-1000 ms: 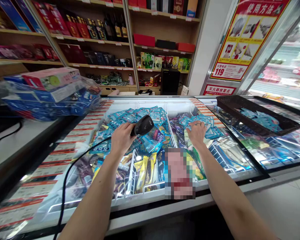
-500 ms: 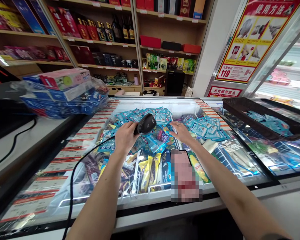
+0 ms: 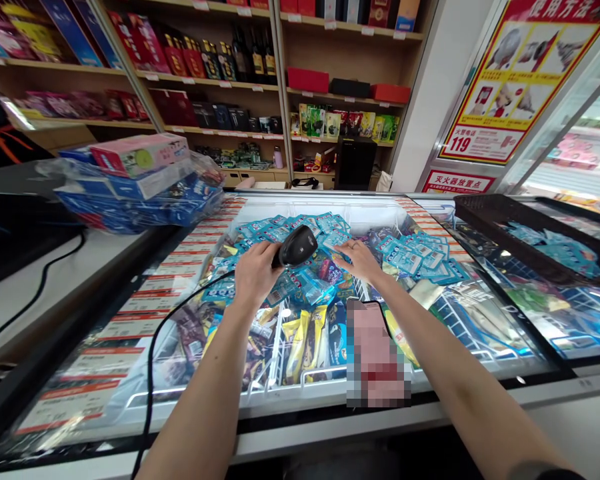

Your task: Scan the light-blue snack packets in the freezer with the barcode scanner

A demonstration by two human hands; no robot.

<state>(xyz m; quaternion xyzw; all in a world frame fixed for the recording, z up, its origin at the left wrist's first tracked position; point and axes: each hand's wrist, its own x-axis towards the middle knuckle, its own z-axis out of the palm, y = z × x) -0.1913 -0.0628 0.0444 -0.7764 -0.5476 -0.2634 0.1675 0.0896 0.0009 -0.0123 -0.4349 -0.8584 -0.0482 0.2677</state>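
Note:
My left hand (image 3: 255, 273) is wrapped round the grip of a black corded barcode scanner (image 3: 297, 245), held over the open chest freezer (image 3: 330, 407). My right hand (image 3: 361, 260) reaches in just right of the scanner head, fingers spread, touching a blue ice-cream packet (image 3: 336, 239) on top of the heap. Below lie yellow-wrapped ice lollies (image 3: 300, 337) in white wire baskets. A phone with a blurred screen (image 3: 377, 353) rests on the freezer's front edge, under my right forearm.
A stack of blue and pink boxes in plastic wrap (image 3: 135, 180) sits on the counter at left. The scanner cable (image 3: 153, 360) trails down toward me. A dark tray (image 3: 530, 233) lies on the glass lid at right. Shelves of goods stand behind.
My right hand has moved left from the right-hand pile of blue packets to the packets beside the scanner. The scanner has stayed nearly still in my left hand.

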